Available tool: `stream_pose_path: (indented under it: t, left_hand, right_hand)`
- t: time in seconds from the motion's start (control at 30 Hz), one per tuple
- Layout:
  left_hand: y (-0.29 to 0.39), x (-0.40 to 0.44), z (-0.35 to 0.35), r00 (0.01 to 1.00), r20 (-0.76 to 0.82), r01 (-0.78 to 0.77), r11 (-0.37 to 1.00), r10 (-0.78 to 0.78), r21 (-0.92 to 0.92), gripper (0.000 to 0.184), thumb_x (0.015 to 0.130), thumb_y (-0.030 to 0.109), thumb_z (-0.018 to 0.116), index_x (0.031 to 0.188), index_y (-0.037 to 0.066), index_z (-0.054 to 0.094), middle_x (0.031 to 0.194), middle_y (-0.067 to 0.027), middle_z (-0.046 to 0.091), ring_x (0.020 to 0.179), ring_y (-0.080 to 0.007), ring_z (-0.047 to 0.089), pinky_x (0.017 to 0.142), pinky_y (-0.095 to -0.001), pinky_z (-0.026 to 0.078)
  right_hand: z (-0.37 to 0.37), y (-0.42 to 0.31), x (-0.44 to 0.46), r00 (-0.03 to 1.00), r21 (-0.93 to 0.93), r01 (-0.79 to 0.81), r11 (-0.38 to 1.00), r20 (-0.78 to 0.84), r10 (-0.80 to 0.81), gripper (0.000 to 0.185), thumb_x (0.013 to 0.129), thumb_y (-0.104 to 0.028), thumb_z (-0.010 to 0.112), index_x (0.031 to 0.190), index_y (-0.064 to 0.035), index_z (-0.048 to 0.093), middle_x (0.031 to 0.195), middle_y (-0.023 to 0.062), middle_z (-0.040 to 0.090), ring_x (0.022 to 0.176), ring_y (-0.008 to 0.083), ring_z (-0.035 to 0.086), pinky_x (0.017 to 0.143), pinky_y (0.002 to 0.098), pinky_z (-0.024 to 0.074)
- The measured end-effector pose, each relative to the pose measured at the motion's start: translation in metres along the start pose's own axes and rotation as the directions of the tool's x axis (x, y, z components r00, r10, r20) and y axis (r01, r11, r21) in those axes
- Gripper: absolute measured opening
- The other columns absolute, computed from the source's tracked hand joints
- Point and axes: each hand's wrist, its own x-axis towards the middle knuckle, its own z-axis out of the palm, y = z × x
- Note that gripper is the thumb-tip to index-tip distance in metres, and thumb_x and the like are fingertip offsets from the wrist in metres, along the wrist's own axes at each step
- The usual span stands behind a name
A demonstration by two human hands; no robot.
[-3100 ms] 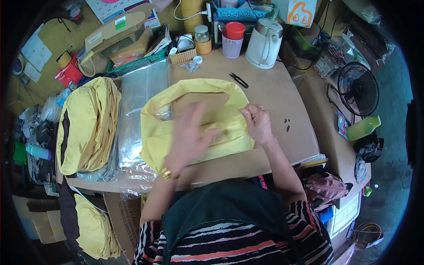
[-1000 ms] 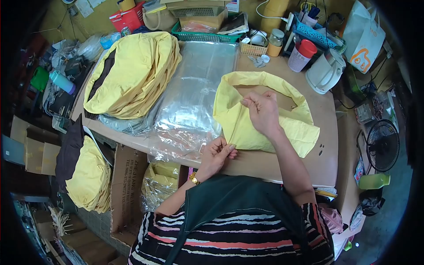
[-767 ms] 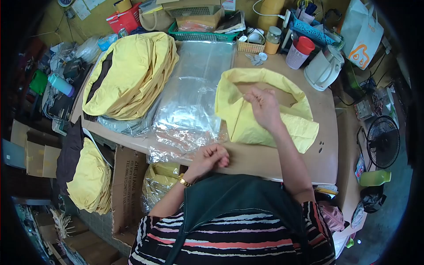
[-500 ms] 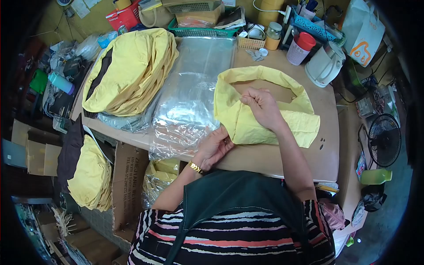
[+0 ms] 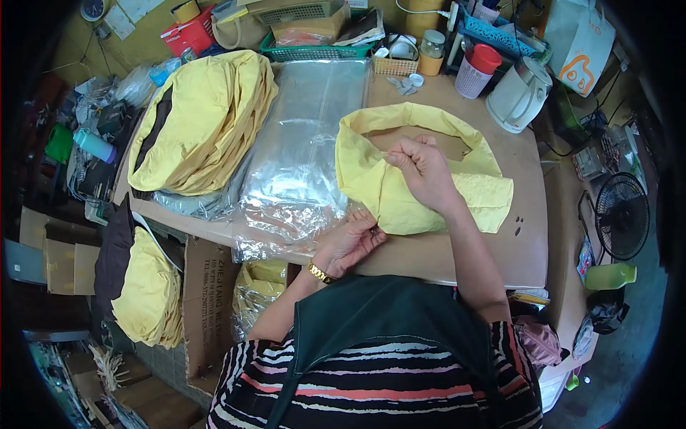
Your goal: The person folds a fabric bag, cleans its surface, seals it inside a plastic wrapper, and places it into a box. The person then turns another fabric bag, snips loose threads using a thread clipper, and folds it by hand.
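Observation:
A yellow fabric piece (image 5: 400, 207) lies in a loop on the table, one flat end pointing right and the brown tabletop showing through its middle. My right hand (image 5: 421, 168) is closed in a pinch on its upper edge, near the crossing of the band. At the lower left corner of the cloth, my left hand (image 5: 354, 239), with a gold watch on the wrist, pinches the edge between thumb and fingers. Left of the cloth rests a stack of clear plastic bags (image 5: 300, 143). Beyond it sits a pile of folded yellow fabric pieces (image 5: 204, 121) with a dark strip.
A white electric kettle (image 5: 519, 96), a pink cup with red lid (image 5: 479, 70) and a small wicker basket (image 5: 395, 66) stand along the back. More yellow and dark cloth (image 5: 143, 286) hangs at left beside a cardboard box (image 5: 207, 314). A black fan (image 5: 622, 214) is at right.
The view has shifted slightly, moving the table items a little left. Both hands keep their pinch on the yellow fabric piece, with little other movement.

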Motion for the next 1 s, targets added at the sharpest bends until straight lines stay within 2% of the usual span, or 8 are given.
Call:
stream_pose_path:
  t: [0.3, 0.33, 0.4, 0.5, 0.63, 0.8, 0.87, 1.0]
  left_hand:
    - [0.021, -0.025, -0.017, 0.984, 0.177, 0.027, 0.991, -0.004, -0.129, 0.019, 0.094, 0.021, 0.062, 0.104, 0.006, 0.056, 0.082, -0.0013, 0.057, 0.075, -0.0140, 0.055, 0.073, -0.0280, 0.049]
    - [0.039, -0.036, -0.023, 0.997, 0.048, -0.078, 0.924, 0.064, 0.373, 0.019, 0.093, 0.024, 0.063, 0.097, 0.005, 0.058, 0.078, -0.0008, 0.056, 0.070, -0.0141, 0.053, 0.070, -0.0269, 0.046]
    - [0.052, -0.036, -0.016, 0.984, -0.024, -0.092, 0.608, 0.179, 0.789, 0.022, 0.093, 0.026, 0.063, 0.090, 0.005, 0.060, 0.074, -0.0004, 0.055, 0.066, -0.0142, 0.051, 0.066, -0.0258, 0.043]
    - [0.069, -0.018, 0.037, 0.323, 0.559, -0.322, -0.467, 0.764, 0.824, 0.028, 0.093, 0.028, 0.061, 0.083, 0.002, 0.059, 0.071, -0.0052, 0.054, 0.064, -0.0205, 0.051, 0.062, -0.0273, 0.040]
    - [0.065, -0.002, 0.029, 0.545, 0.474, -0.403, -0.280, 0.692, 0.872, 0.022, 0.097, 0.019, 0.051, 0.086, 0.000, 0.054, 0.070, -0.0102, 0.051, 0.064, -0.0224, 0.050, 0.061, -0.0312, 0.041]
    - [0.061, 0.010, 0.009, 0.470, 0.265, -0.144, -0.223, 0.842, 0.964, 0.019, 0.099, 0.016, 0.047, 0.090, 0.002, 0.056, 0.068, -0.0179, 0.059, 0.059, -0.0328, 0.057, 0.054, -0.0379, 0.044]
    - [0.065, 0.021, -0.005, 0.488, 0.297, -0.177, -0.239, 0.821, 0.955, 0.020, 0.099, 0.017, 0.047, 0.090, 0.001, 0.056, 0.065, -0.0188, 0.058, 0.054, -0.0342, 0.057, 0.050, -0.0390, 0.043]
    - [0.068, 0.032, -0.003, 0.542, 0.262, -0.176, -0.197, 0.798, 0.964, 0.022, 0.099, 0.018, 0.048, 0.089, 0.000, 0.056, 0.060, -0.0169, 0.055, 0.051, -0.0288, 0.054, 0.049, -0.0364, 0.041]
  right_hand:
    - [0.002, 0.014, -0.002, 0.984, 0.076, 0.097, 0.992, -0.154, -0.084, 0.011, 0.089, -0.011, 0.063, 0.081, -0.0036, 0.061, 0.069, 0.0025, 0.054, 0.074, 0.0196, 0.047, 0.075, 0.0309, 0.0389]
    - [0.003, 0.013, -0.003, 0.998, 0.196, -0.006, 0.981, -0.055, 0.017, 0.011, 0.089, -0.011, 0.063, 0.081, -0.0034, 0.062, 0.069, 0.0034, 0.055, 0.072, 0.0199, 0.049, 0.076, 0.0308, 0.0394]
    - [0.010, 0.011, -0.002, 0.992, 0.301, -0.122, 0.946, 0.046, 0.114, 0.011, 0.089, -0.011, 0.062, 0.082, -0.0032, 0.062, 0.070, 0.0043, 0.056, 0.070, 0.0203, 0.051, 0.076, 0.0308, 0.0400]
    - [0.022, 0.004, -0.001, 0.958, 0.073, 0.169, 0.983, 0.221, -0.181, 0.019, 0.086, -0.021, 0.068, 0.094, -0.0044, 0.064, 0.087, 0.0108, 0.064, 0.078, 0.0263, 0.058, 0.084, 0.0363, 0.0423]
    - [-0.016, -0.004, -0.038, 0.981, -0.280, 0.184, 0.942, 0.119, -0.156, 0.059, 0.075, -0.036, 0.077, 0.124, -0.0128, 0.055, 0.111, 0.0109, 0.062, 0.103, 0.0279, 0.058, 0.090, 0.0396, 0.0405]
    - [-0.095, 0.090, -0.116, 0.934, -0.489, -0.217, 0.845, 0.148, 0.326, 0.031, 0.076, -0.026, 0.077, 0.091, -0.0017, 0.066, 0.075, 0.0077, 0.065, 0.068, 0.0219, 0.062, 0.065, 0.0361, 0.0451]
    - [-0.103, 0.106, -0.132, 0.881, 0.055, -0.470, 0.881, -0.019, 0.472, 0.021, 0.083, -0.018, 0.072, 0.076, 0.0017, 0.066, 0.055, 0.0064, 0.053, 0.051, 0.0108, 0.049, 0.050, 0.0281, 0.0382]
    - [-0.096, 0.115, -0.139, 0.907, 0.049, -0.414, 0.909, -0.062, 0.416, 0.019, 0.088, -0.011, 0.064, 0.076, 0.0033, 0.062, 0.056, 0.0034, 0.047, 0.056, 0.0057, 0.040, 0.050, 0.0266, 0.0346]
